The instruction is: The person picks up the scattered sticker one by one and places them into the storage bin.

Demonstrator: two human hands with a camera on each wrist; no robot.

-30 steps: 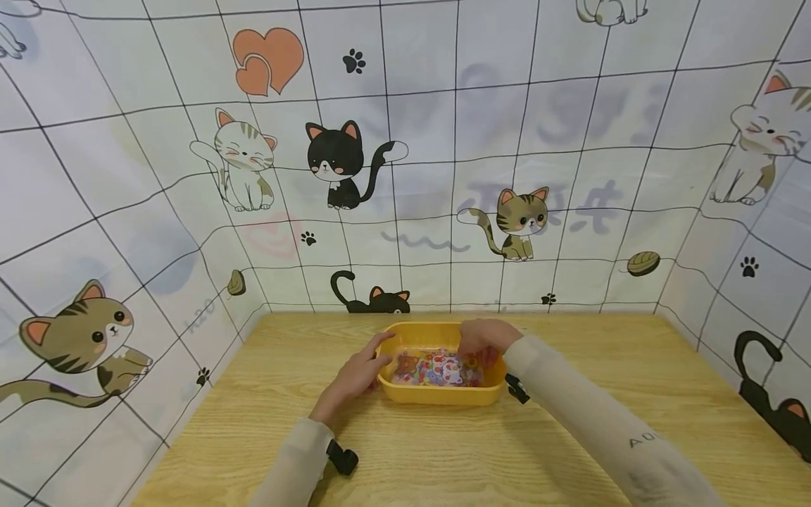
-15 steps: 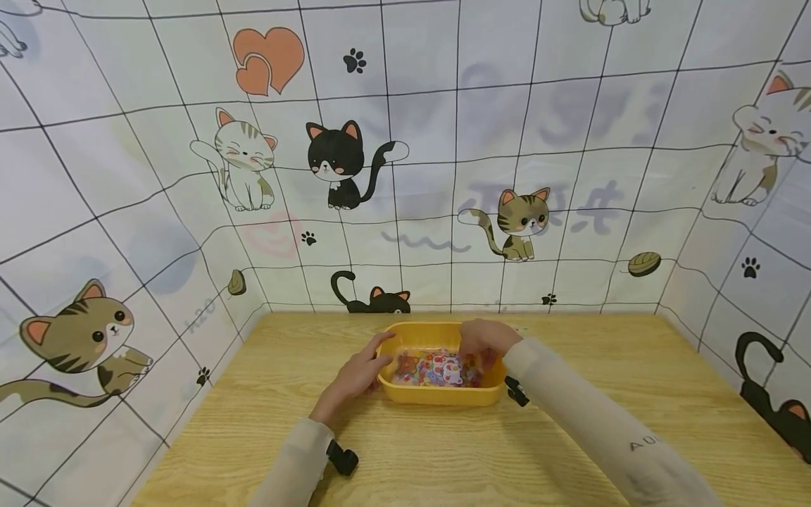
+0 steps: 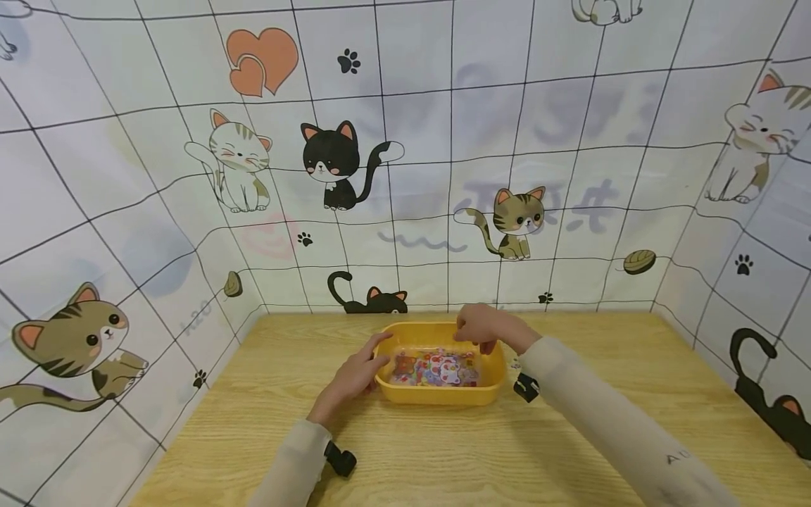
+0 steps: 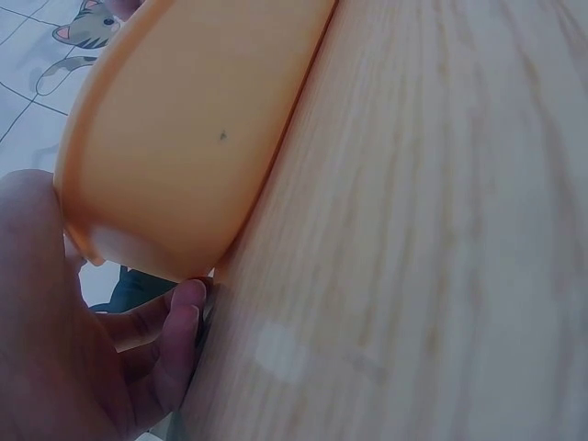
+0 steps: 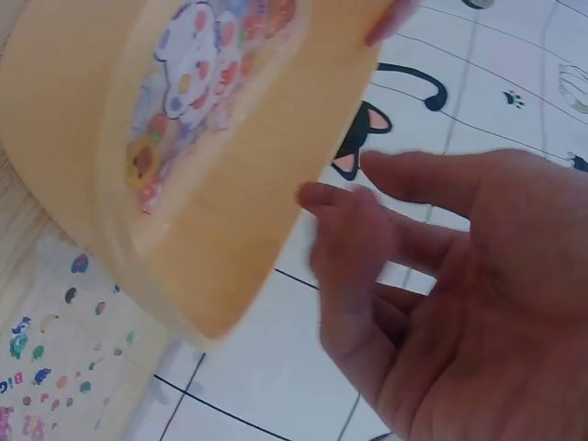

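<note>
A yellow plastic tub (image 3: 440,396) stands on the wooden table, with flat, colourful cartoon pieces (image 3: 437,367) spread over its floor. Among them a white animal figure with red marks (image 5: 190,62) shows clearly in the right wrist view. My left hand (image 3: 355,372) grips the tub's left end, its thumb at the rim and its curled fingers low on the outside wall. Above the tub's back right corner is my right hand (image 3: 488,327). In the right wrist view its fingers (image 5: 354,239) are loosely bent and partly blurred, the thumb apart from them, and nothing shows between them.
A pale sheet printed with small coloured motifs (image 5: 69,340) lies to the right of the tub, mostly hidden behind the right wrist in the head view. A white cat-print sheet (image 3: 418,176) forms walls around the wooden table (image 3: 405,451).
My right hand has lifted from inside the tub and shifted back and slightly right. The left hand keeps its place at the left end, and the tub is in the same spot.
</note>
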